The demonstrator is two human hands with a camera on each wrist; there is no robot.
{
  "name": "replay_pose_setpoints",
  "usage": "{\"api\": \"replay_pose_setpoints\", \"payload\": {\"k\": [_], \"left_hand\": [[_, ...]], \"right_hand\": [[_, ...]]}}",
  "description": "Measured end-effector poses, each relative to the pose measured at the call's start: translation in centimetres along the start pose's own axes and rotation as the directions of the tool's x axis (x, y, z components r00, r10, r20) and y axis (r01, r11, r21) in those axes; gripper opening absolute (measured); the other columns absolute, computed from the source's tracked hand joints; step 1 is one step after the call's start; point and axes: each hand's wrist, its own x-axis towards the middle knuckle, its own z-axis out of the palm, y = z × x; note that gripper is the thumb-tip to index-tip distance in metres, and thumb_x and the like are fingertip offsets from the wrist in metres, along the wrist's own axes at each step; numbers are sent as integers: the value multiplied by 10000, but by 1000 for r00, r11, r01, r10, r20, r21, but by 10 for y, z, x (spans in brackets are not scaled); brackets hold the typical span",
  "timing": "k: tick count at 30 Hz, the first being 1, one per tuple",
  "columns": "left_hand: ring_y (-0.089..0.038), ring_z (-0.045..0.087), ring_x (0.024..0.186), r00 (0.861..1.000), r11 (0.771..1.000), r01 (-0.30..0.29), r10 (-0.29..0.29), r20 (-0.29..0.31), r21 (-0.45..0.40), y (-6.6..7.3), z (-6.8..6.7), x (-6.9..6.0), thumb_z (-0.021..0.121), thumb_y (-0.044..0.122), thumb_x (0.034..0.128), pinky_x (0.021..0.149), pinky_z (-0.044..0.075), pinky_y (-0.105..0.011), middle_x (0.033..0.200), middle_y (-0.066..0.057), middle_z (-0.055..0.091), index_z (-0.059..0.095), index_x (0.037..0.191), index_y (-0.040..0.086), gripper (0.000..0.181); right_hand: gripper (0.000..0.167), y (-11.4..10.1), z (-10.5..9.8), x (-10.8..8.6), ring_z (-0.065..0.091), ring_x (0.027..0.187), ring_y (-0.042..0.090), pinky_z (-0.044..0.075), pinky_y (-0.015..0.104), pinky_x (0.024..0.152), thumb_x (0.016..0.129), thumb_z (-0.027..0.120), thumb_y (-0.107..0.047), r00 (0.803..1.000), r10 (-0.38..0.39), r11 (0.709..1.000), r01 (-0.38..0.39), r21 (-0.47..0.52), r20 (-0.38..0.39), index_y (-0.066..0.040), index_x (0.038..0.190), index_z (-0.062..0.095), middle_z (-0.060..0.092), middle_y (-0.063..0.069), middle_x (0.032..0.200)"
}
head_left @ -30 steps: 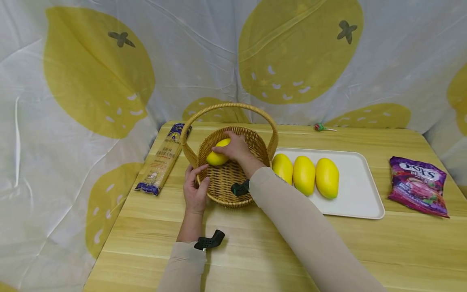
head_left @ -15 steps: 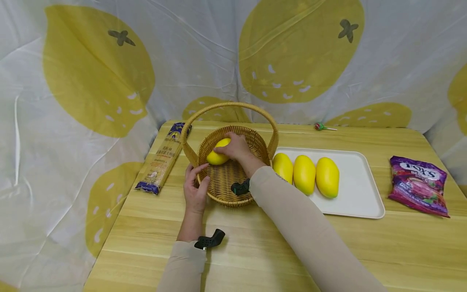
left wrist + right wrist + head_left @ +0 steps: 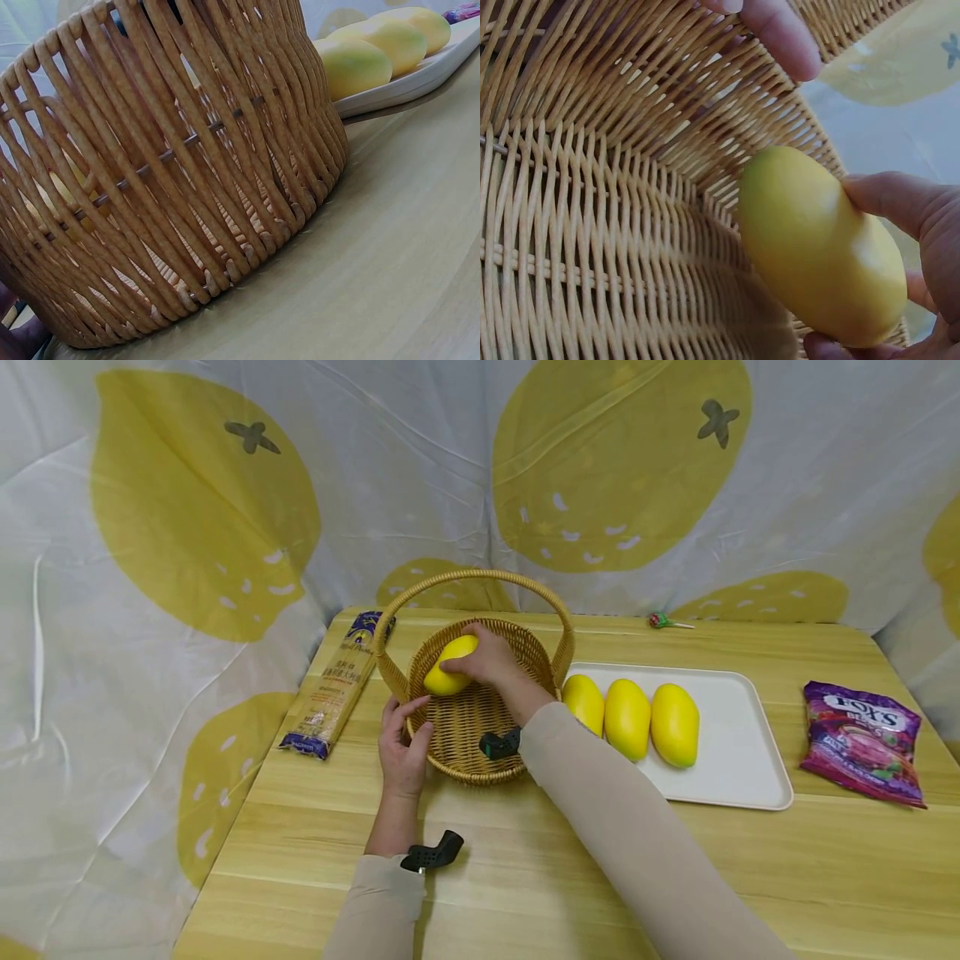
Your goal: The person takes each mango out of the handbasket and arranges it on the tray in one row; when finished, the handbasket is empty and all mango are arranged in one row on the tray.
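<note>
A yellow mango (image 3: 450, 667) is held in my right hand (image 3: 491, 658), over the left part of the wicker basket (image 3: 472, 727). In the right wrist view the thumb and fingers grip the mango (image 3: 817, 247) at its sides, close to the woven wall. My left hand (image 3: 403, 750) holds the basket's left side, its thumb and a finger at the rim. The left wrist view shows the basket's outer wall (image 3: 172, 165); most of that hand is hidden there. Several more mangoes (image 3: 627, 720) lie in a row on the white tray (image 3: 735, 752) right of the basket.
A pack of spaghetti (image 3: 337, 685) lies left of the basket. Toward the table's back edge is a lollipop (image 3: 667, 622). A purple candy bag (image 3: 862, 743) lies at the far right. The tall basket handle (image 3: 472, 574) arches above the right hand.
My right hand has raised the mango slightly inside the basket in the last half second. The left hand and basket have stayed in place.
</note>
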Motion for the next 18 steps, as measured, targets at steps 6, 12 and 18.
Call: {"api": "replay_pose_setpoints", "payload": {"k": [6,12,18], "left_hand": [[-391,179,1533,1000,1000,20,-19,-19,22,1,0,-2,562,-58,870,1205,154,-665,1589,-267,309,579,1217,-182,369],[-386,185,1531,999,1000,24,-23,-22,19,2,0,-2,567,-60,874,1205,149,-667,1589,-261,307,578,1219,-182,366],[-386,175,1540,999,999,34,-33,-28,24,2,0,-2,573,-56,884,1203,146,-675,1601,-257,295,582,1222,-173,358]], "right_hand": [[784,-5,-15,-7,583,1207,305,508,459,995,838,823,-344,999,-15,999,14,29,46,-235,1522,455,567,104,1418],[790,-16,-32,-22,594,1169,302,530,451,937,844,818,-268,994,-80,996,76,57,79,-261,1534,435,569,115,1402],[761,-21,-45,-42,617,1081,273,551,396,848,839,818,-337,977,-189,982,185,44,104,-227,1498,453,600,103,1313]]}}
